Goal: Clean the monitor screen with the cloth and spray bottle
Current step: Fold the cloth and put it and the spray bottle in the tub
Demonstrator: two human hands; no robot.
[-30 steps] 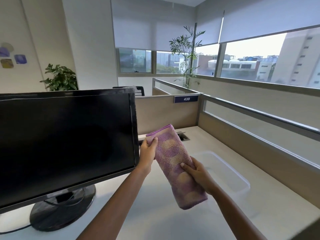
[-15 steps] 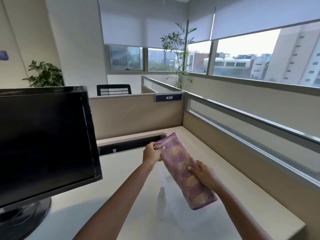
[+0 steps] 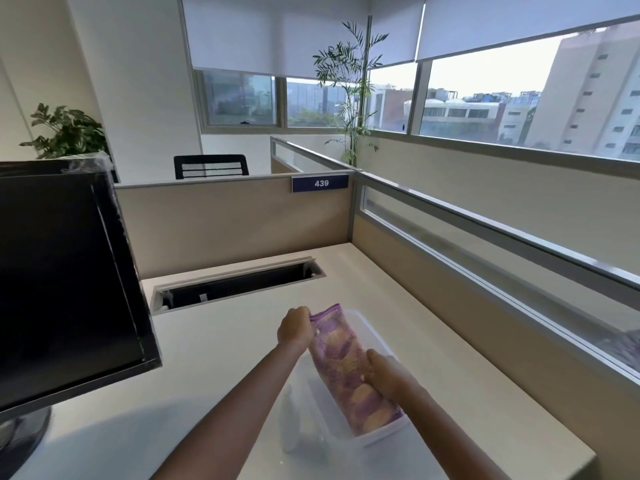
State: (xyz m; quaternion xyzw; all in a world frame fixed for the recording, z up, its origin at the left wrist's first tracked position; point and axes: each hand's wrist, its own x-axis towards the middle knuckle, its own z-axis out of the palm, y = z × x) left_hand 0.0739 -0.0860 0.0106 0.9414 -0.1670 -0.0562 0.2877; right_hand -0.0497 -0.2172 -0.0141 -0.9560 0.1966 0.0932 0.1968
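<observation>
A folded purple and tan cloth [image 3: 343,362] is held lengthwise between both hands. My left hand [image 3: 294,329] pinches its far end and my right hand [image 3: 384,374] grips its middle. The cloth's near end dips into a clear plastic box [image 3: 375,439] on the desk. A pale spray bottle [image 3: 290,424] lies just left of the box, below my left forearm. The black monitor [image 3: 59,282] stands at the left, its screen dark, well apart from the cloth.
The white desk [image 3: 214,358] has an open cable slot [image 3: 239,284] at the back. Beige cubicle partitions with a glass strip [image 3: 485,271] close the back and right. The monitor's round base [image 3: 20,438] sits at the lower left. The desk's right front corner is near.
The view has swung right, so the monitor slid toward the left edge. Both hands lowered the cloth from mid-air until its near end entered the clear box.
</observation>
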